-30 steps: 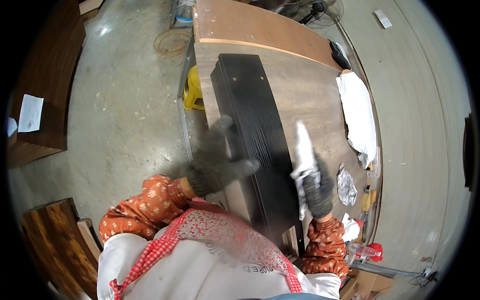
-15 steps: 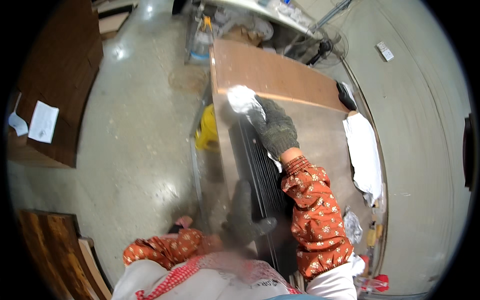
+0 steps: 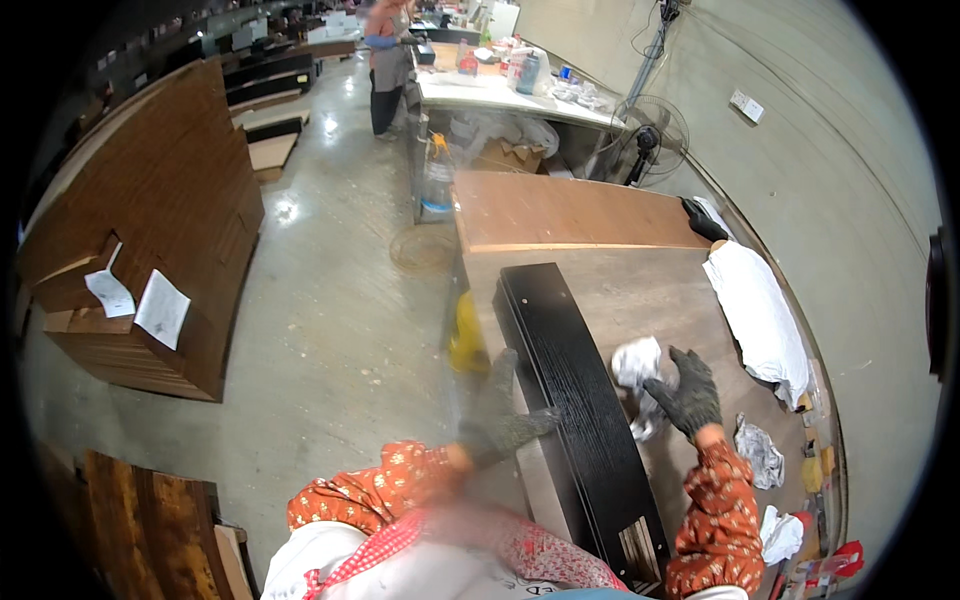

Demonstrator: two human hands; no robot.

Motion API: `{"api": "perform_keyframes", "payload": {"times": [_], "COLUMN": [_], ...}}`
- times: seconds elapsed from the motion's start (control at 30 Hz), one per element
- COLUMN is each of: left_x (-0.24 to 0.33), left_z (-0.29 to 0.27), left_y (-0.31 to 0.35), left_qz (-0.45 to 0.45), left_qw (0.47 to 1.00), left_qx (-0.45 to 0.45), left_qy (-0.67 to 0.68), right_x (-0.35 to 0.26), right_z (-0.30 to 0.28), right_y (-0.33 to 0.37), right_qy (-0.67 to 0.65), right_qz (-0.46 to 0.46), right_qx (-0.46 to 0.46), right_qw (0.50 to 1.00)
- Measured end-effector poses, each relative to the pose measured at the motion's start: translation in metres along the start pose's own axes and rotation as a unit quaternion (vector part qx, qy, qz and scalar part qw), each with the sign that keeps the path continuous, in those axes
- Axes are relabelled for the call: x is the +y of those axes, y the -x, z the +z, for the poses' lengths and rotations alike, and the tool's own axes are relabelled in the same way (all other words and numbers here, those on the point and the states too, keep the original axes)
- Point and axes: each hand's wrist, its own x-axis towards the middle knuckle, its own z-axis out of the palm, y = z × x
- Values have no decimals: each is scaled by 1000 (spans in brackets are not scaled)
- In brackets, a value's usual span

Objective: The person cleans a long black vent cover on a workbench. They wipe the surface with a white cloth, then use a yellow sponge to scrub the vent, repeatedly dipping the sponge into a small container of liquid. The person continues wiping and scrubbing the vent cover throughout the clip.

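a concrete-floored workshop [image 3: 330, 350], with a grey-brown worktop [image 3: 610, 285] in front and, lying lengthwise on it, the black piece [image 3: 570, 380], the centre of attention. at its near end, a pale slatted recess [image 3: 640, 548]. well to its right, a crumpled silvery sheet [image 3: 760, 452]. now over to its left side: the left gloved hand [image 3: 500, 428], blurred, fingers stretched, thumb wide and reaching the edge of the black piece, apparently holding nothing; touching or just above, can't tell. across to its right: the right gloved hand [image 3: 692, 395], fingers spread, thumb over a crumpled white cloth [image 3: 637, 362]; loosely pinched or merely lying there, can't tell. just beside the black piece, that cloth, not on top of it.

and progress? dark from end to end on the upper face, streaky sheen along the middle, no obvious bare patch up there; probably well along, but can't tell whether finished, with the left flank too shadowy to judge.

left of the black piece, lower down, something yellow [image 3: 466, 335]. beyond its far end, a brown board [image 3: 580, 212], then a fan [image 3: 650, 140], a cluttered white-topped table [image 3: 500, 97] and, farthest out, a person [image 3: 388, 75] standing.
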Motion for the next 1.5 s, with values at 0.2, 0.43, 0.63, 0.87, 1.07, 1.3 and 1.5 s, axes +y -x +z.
{"api": "perform_keyframes", "payload": {"times": [0.2,0.43,0.63,0.87,1.07,1.3,1.5], "left_x": [81,186,180,157,163,192,222], "left_z": [-139,-227,-215,-147,-78,15,98], "left_y": [13,56,67,45,26,13,39], "left_qz": [189,595,511,391,354,388,449], "left_qw": [976,783,848,916,926,890,816], "left_qx": [110,162,82,-24,-123,-239,-362], "left_qy": [15,-86,-111,-80,-52,5,48], "right_x": [-70,-138,-139,-104,-72,-45,-47], "right_z": [-146,-219,-181,-120,-88,-76,-55], "right_y": [72,170,196,222,252,305,387], "right_qy": [-224,-341,-370,-363,-390,-362,-321], "right_qz": [-158,-234,-183,-45,98,233,351], "right_qx": [253,359,314,274,267,321,379], "right_qw": [928,837,855,889,876,843,794]}}
